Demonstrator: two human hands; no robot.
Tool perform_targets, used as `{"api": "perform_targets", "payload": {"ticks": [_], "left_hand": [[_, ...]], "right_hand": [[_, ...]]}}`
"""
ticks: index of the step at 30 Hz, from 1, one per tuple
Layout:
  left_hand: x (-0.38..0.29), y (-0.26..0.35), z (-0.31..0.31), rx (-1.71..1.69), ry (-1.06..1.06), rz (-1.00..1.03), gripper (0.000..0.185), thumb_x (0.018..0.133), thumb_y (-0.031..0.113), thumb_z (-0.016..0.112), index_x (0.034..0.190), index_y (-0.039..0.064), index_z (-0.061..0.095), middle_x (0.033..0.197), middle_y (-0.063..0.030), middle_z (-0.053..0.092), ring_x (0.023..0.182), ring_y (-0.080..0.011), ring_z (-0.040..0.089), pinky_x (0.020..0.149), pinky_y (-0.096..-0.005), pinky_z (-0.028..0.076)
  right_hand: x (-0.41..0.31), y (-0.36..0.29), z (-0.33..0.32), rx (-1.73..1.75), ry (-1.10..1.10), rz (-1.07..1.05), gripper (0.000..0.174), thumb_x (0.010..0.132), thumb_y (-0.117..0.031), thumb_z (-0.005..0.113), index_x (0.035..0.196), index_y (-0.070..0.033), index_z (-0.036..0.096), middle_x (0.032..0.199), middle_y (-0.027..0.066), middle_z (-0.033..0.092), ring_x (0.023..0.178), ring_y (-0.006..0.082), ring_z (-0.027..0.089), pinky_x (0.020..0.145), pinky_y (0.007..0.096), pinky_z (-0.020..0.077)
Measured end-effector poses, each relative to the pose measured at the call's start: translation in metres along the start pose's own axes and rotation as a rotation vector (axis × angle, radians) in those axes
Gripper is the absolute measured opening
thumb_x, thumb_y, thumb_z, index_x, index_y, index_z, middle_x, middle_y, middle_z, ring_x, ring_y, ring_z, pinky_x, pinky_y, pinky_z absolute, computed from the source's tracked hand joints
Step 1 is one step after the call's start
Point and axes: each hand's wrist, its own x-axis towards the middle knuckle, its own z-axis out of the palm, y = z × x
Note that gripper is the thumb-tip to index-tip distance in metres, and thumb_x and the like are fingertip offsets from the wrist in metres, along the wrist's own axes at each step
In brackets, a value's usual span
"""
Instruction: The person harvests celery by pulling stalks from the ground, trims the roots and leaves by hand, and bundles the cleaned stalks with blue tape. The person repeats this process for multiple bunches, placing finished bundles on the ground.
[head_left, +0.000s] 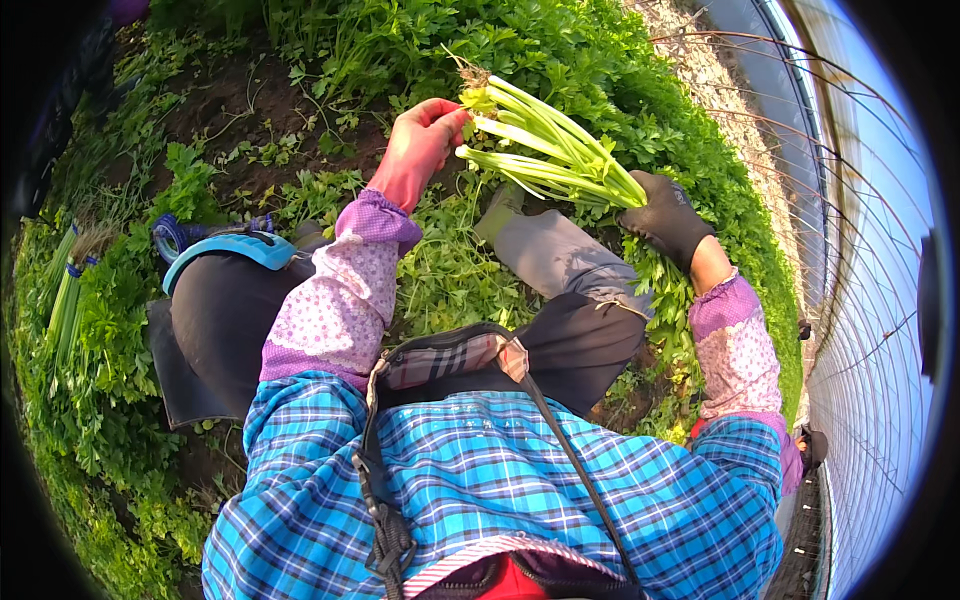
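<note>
My right hand (666, 219), in a dark knit glove, grips a bunch of pale green celery stalks (562, 150) near where stalks meet leaves. The stalks slant up to the left, with their brown roots (472, 73) at the upper end; the leafy tops hang below the glove. At the root end my left hand (421, 150), which looks pinkish red, pinches a small yellow-green leaf (469, 120) between thumb and forefinger. Beneath the bunch are my bent leg in a grey covering (562, 251) and loose celery leaves on the ground (457, 277).
Dense celery plants (585, 60) grow ahead and right. Tied celery bunches (66, 307) lie at left, near a blue roll (169, 236) and a light-blue curved band (232, 251) by my knee. Greenhouse hoops (832, 157) line the right side. Another person (814, 450) is partly visible at lower right.
</note>
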Motion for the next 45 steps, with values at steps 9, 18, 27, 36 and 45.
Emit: {"api": "perform_targets", "payload": {"ticks": [9,18,27,36,45], "left_hand": [[-0.006,-0.046,0.041,-0.103,-0.110,0.031,0.013,0.093,0.015,0.075,0.099,0.003,0.073,0.072,-0.0004,0.064,0.054,-0.0076,0.054,0.045,-0.0236,0.044],[-0.006,-0.036,0.034,0.693,0.050,0.832,0.046,0.083,0.041,0.085,0.111,0.005,0.077,0.107,-0.0123,0.071,0.086,-0.0274,0.070,0.077,-0.0380,0.057],[0.000,0.000,-0.023,0.631,0.548,0.013,0.020,0.099,0.021,0.071,0.100,0.001,0.074,0.082,-0.0013,0.072,0.068,-0.0060,0.056,0.062,-0.0233,0.046],[-0.026,-0.005,0.063,0.386,0.081,-0.010,0.027,0.095,0.021,0.070,0.114,0.003,0.075,0.086,-0.0145,0.076,0.070,-0.0154,0.069,0.068,-0.0327,0.056],[0.018,-0.055,-0.002,0.532,-0.238,0.070,0.034,0.093,0.035,0.074,0.115,0.010,0.078,0.106,-0.0119,0.076,0.099,-0.0249,0.071,0.092,-0.0358,0.054]], "right_hand": [[0.009,-0.024,0.019,-0.052,-0.003,-0.090,0.036,0.074,-0.021,0.072,0.102,-0.001,0.065,0.085,0.0200,0.067,0.077,0.0327,0.064,0.075,0.0409,0.0509],[-0.001,-0.006,0.006,-0.019,0.007,0.022,0.037,0.073,-0.023,0.072,0.103,-0.001,0.069,0.089,0.0209,0.071,0.082,0.0333,0.070,0.078,0.0405,0.0532],[0.001,0.003,0.017,0.108,-0.039,-0.029,0.040,0.073,-0.025,0.075,0.106,-0.002,0.070,0.092,0.0225,0.071,0.089,0.0348,0.071,0.081,0.0415,0.0540],[0.001,-0.015,0.022,-0.148,0.075,0.023,0.034,0.073,-0.027,0.074,0.100,-0.007,0.069,0.091,0.0221,0.071,0.090,0.0404,0.069,0.080,0.0465,0.0532],[-0.010,0.032,-0.005,0.331,-0.032,-0.150,0.037,0.076,-0.012,0.073,0.111,-0.002,0.067,0.085,0.0096,0.070,0.079,0.0158,0.064,0.076,0.0337,0.0523]]}}
